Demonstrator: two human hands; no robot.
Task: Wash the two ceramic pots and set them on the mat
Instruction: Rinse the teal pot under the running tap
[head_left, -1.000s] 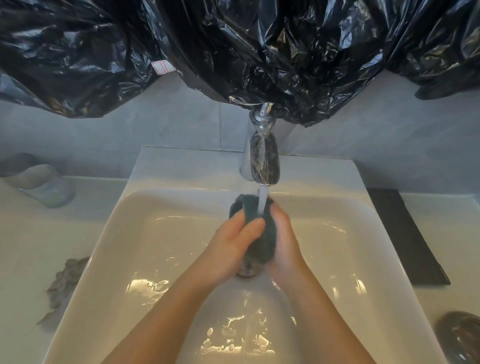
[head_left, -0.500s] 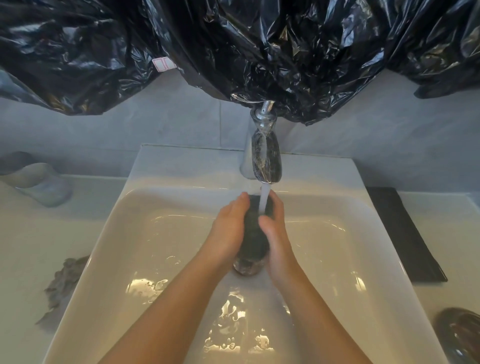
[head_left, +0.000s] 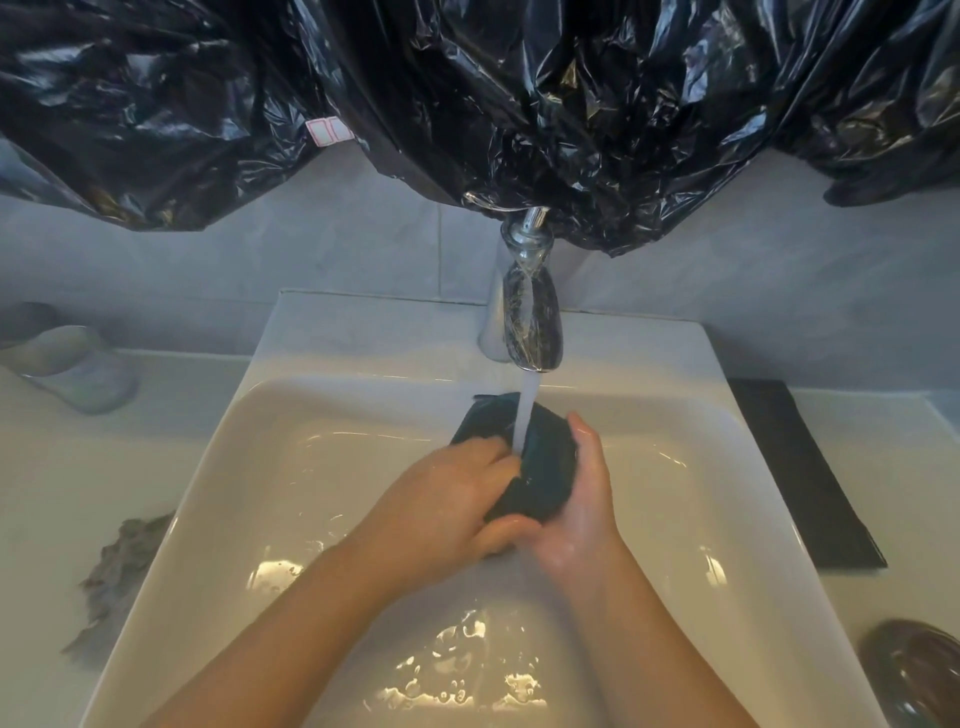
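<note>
Under the tap (head_left: 535, 322), left hand (head_left: 447, 499) and right hand (head_left: 582, 504) still clasp the cloth (head_left: 545, 467), now tilted

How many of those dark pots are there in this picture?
2. One pot is held by the left hand and right hand under the running tap; the second pot sits on the counter at the near right.

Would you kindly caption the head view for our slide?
Left hand and right hand hold a dark pot under the running tap.

Before me the tap (head_left: 530, 317) runs into the white sink (head_left: 260, 493); a grey rag (head_left: 122, 577) lies on the left counter (head_left: 41, 493).
</note>
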